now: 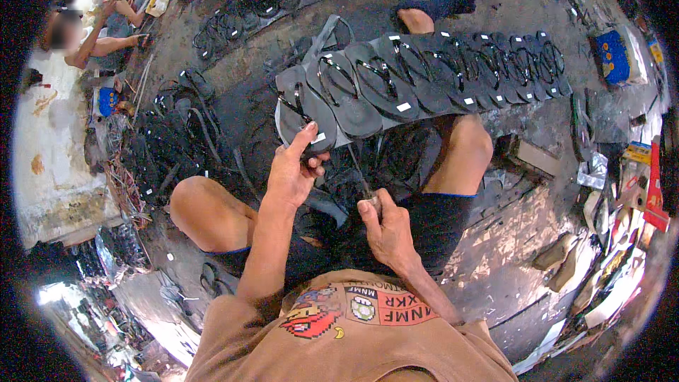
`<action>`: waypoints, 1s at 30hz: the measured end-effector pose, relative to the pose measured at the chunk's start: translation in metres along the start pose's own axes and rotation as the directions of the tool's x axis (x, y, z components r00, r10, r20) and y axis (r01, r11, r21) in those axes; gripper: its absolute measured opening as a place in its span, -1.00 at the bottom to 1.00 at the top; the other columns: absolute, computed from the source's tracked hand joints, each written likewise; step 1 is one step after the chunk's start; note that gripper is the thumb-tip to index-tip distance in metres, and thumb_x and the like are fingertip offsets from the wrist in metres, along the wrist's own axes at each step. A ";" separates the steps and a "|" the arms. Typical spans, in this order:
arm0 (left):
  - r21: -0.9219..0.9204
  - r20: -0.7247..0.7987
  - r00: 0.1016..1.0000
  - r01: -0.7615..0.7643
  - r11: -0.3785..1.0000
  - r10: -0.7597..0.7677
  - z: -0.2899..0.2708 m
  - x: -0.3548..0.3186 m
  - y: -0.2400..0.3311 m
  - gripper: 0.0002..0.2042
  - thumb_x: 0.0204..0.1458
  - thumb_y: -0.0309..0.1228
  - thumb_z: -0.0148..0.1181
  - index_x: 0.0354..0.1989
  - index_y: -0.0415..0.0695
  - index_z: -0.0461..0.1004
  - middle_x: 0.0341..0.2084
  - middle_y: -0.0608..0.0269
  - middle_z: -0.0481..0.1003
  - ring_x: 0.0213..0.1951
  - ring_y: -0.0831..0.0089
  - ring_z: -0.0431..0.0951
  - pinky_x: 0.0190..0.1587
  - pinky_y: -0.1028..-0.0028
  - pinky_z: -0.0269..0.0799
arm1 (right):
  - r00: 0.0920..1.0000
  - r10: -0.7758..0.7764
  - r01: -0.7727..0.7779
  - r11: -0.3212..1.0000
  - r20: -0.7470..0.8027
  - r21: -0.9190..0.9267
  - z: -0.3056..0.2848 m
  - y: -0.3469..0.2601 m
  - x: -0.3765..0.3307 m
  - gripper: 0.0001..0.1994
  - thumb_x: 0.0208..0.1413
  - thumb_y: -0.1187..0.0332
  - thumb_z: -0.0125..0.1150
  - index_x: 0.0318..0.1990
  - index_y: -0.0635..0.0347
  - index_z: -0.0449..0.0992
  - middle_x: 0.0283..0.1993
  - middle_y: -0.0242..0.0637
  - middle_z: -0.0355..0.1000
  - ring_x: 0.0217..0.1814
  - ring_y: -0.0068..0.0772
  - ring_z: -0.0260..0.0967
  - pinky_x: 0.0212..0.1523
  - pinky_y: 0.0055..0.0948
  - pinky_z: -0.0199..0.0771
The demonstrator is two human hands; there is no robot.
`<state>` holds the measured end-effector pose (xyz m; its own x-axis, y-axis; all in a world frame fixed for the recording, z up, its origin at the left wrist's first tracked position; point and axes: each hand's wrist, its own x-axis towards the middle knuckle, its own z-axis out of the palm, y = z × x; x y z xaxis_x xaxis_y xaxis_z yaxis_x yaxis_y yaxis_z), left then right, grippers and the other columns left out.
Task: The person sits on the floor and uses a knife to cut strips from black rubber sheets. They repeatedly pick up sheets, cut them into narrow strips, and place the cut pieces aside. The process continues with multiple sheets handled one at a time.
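A long black rubber sheet (311, 71) lies across my raised legs, with a row of black flip-flops (353, 117) on it. Each has shiny dark straps, and many carry a small white label. At the left end, my left hand (291, 173) grips the heel of the nearest flip-flop (300, 110), thumb on top and fingers curled underneath. My right hand (387, 230) is closed around the short handle of a thin-bladed knife (359, 171). The blade points up to the sheet's lower edge, beside the first two flip-flops; whether its tip touches the rubber I cannot tell.
Black rubber offcuts (170, 148) and loose straps pile up at the left. More flip-flops (269, 10) lie in a row farther off. A blue box (612, 56) stands at the right, above scattered scraps. Another person (99, 35) sits at the far left.
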<state>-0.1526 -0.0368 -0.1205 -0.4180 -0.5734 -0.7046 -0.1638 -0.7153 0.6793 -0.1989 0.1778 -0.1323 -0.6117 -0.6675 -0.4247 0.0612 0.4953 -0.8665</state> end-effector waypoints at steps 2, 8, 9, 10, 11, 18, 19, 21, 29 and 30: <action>-0.030 0.013 1.000 0.005 1.000 -0.005 -0.005 0.002 -0.004 -0.73 0.14 -0.14 0.43 -0.25 -0.08 0.58 -0.48 0.34 0.57 -0.58 0.58 0.47 -0.56 0.52 0.38 | 0.999 0.010 -0.008 0.998 0.033 -0.060 0.013 0.010 0.004 -0.58 0.39 0.03 0.14 -0.09 0.32 0.42 -0.39 0.15 0.56 -0.34 0.33 0.55 -0.32 0.12 0.50; 0.010 0.000 1.000 0.024 1.000 -0.024 -0.008 0.002 -0.010 -0.72 0.13 -0.18 0.44 -0.15 -0.05 0.55 -0.40 0.36 0.58 -0.51 0.51 0.52 -0.52 0.45 0.42 | 0.981 -0.102 0.059 0.968 -0.167 -0.245 0.035 0.033 0.042 -0.57 0.38 0.08 0.18 -0.15 0.42 0.47 -0.48 0.16 0.47 -0.42 0.28 0.51 -0.41 -0.01 0.39; 0.024 0.004 0.999 0.033 0.999 -0.034 -0.010 0.004 -0.011 -0.71 0.12 -0.18 0.44 -0.10 -0.03 0.53 -0.36 0.37 0.57 -0.48 0.48 0.53 -0.51 0.44 0.40 | 0.986 -0.082 0.048 0.974 -0.143 -0.223 0.034 0.031 0.054 -0.54 0.35 0.03 0.19 -0.08 0.39 0.50 -0.43 0.16 0.52 -0.37 0.28 0.53 -0.34 0.03 0.46; 0.021 0.020 0.999 0.031 0.999 -0.031 -0.012 0.005 -0.013 -0.70 0.12 -0.18 0.44 -0.10 -0.03 0.53 -0.36 0.36 0.57 -0.48 0.47 0.53 -0.51 0.43 0.41 | 0.991 -0.060 0.035 0.979 -0.120 -0.201 0.033 0.028 0.066 -0.50 0.33 -0.02 0.21 0.00 0.36 0.53 -0.37 0.15 0.56 -0.32 0.29 0.56 -0.27 0.07 0.52; 0.017 0.035 0.999 0.028 0.999 -0.029 -0.013 0.007 -0.014 -0.69 0.12 -0.18 0.44 -0.10 -0.04 0.53 -0.36 0.36 0.57 -0.48 0.46 0.53 -0.50 0.42 0.41 | 0.995 -0.039 0.021 0.984 -0.096 -0.179 0.031 0.025 0.076 -0.45 0.30 -0.07 0.22 0.08 0.33 0.56 -0.32 0.14 0.61 -0.27 0.30 0.59 -0.21 0.12 0.59; 0.040 0.036 0.999 0.032 0.999 -0.034 -0.013 0.008 -0.017 -0.69 0.13 -0.19 0.43 -0.09 -0.05 0.51 -0.36 0.33 0.58 -0.46 0.47 0.52 -0.49 0.40 0.42 | 0.984 -0.153 0.159 0.985 0.088 -0.064 0.028 0.067 0.137 -0.54 0.34 0.03 0.18 -0.07 0.39 0.55 -0.16 0.28 0.53 -0.07 0.31 0.49 -0.05 0.07 0.47; 0.036 0.030 0.999 0.033 0.999 -0.034 -0.015 0.007 -0.018 -0.70 0.13 -0.20 0.43 -0.09 -0.05 0.51 -0.36 0.33 0.58 -0.47 0.47 0.52 -0.49 0.40 0.42 | 0.978 -0.158 0.165 0.986 0.133 -0.036 0.030 0.074 0.147 -0.49 0.32 -0.02 0.19 0.00 0.37 0.57 -0.03 0.34 0.55 0.08 0.37 0.51 0.06 0.13 0.50; 0.024 0.020 0.999 0.026 0.999 -0.027 -0.016 0.005 -0.016 -0.70 0.14 -0.20 0.42 -0.09 -0.05 0.52 -0.35 0.33 0.59 -0.47 0.47 0.52 -0.49 0.40 0.42 | 0.937 -0.318 0.322 0.947 0.142 -0.003 0.035 0.087 0.164 -0.51 0.32 0.01 0.18 0.04 0.35 0.57 0.07 0.21 0.56 0.17 0.33 0.48 0.18 0.05 0.47; -0.048 -0.064 0.998 0.003 0.999 -0.006 -0.002 -0.007 -0.016 -0.76 0.16 -0.18 0.42 -0.29 -0.07 0.55 -0.53 0.38 0.54 -0.59 0.58 0.50 -0.51 0.40 0.55 | 0.621 -0.781 0.741 0.614 -0.071 -0.273 0.111 0.144 0.208 -0.61 0.38 0.22 -0.01 0.26 0.12 0.48 0.30 -0.04 0.46 0.34 -0.01 0.38 0.42 -0.11 0.26; -0.050 -0.070 0.998 0.005 0.999 -0.008 -0.002 -0.008 -0.018 -0.76 0.16 -0.18 0.41 -0.29 -0.07 0.54 -0.52 0.37 0.55 -0.59 0.57 0.51 -0.51 0.40 0.55 | 0.583 -0.806 0.716 0.570 -0.104 -0.403 0.116 0.140 0.212 -0.61 0.39 0.18 0.00 0.23 0.13 0.50 0.26 -0.05 0.49 0.32 -0.04 0.40 0.38 -0.11 0.30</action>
<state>-0.1446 -0.0198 -0.1277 -0.3529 -0.5942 -0.7228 -0.1209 -0.7371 0.6649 -0.2281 0.0410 -0.3740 -0.4880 -0.7301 0.4783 -0.7213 0.0287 -0.6921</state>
